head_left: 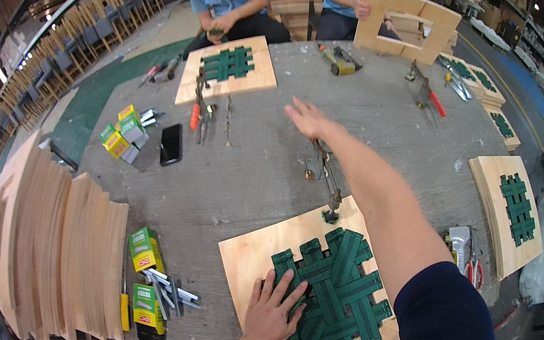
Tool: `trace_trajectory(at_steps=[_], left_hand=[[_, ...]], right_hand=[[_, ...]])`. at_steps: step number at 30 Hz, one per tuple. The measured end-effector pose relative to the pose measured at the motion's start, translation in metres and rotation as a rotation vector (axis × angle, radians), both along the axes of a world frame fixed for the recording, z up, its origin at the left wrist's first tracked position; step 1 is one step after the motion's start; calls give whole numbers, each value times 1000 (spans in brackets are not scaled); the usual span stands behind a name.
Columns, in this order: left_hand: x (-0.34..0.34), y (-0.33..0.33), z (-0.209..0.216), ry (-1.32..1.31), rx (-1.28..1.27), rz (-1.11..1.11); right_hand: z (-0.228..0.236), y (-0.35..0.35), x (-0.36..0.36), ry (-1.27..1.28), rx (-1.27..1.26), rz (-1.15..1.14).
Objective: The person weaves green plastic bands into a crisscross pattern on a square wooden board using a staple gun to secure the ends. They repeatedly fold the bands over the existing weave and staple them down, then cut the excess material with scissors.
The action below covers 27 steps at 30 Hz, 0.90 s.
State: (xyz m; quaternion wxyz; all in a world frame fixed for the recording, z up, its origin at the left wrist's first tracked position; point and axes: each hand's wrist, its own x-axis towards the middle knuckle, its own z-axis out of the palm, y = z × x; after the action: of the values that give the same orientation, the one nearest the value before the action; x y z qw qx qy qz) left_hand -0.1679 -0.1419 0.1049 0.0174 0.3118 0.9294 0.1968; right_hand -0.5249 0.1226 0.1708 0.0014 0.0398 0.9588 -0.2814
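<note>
My left hand lies with fingers spread on the green woven webbing of a pale wooden panel at the table's near edge. Loose webbing ends cross over the weave and hang down beside that hand. My right hand is stretched forward above the tabletop, fingers extended. Just below its wrist stands a metal toggle clamp, whose tip meets the panel's far edge. The clamp's upper end is hidden by the wrist, so contact there cannot be made out.
Wooden frames are stacked at left, near staple boxes and a phone. A staple gun and finished panels are at right. Across the table, two people sit with another webbed panel and a frame.
</note>
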Motion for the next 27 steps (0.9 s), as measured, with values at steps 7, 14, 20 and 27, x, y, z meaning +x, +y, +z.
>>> trace_trajectory(at_steps=[7, 14, 20, 27], left_hand=[[7, -2, 7, 76, 37, 74], [9, 7, 2, 118, 179, 49], [66, 8, 20, -64, 581, 254], [236, 17, 42, -819, 1057, 358]], right_hand=[[-34, 61, 248, 368, -490, -84], [-40, 58, 593, 134, -34, -414], [-56, 54, 623, 110, -3, -386], [-46, 40, 622, 34, 33, -356]])
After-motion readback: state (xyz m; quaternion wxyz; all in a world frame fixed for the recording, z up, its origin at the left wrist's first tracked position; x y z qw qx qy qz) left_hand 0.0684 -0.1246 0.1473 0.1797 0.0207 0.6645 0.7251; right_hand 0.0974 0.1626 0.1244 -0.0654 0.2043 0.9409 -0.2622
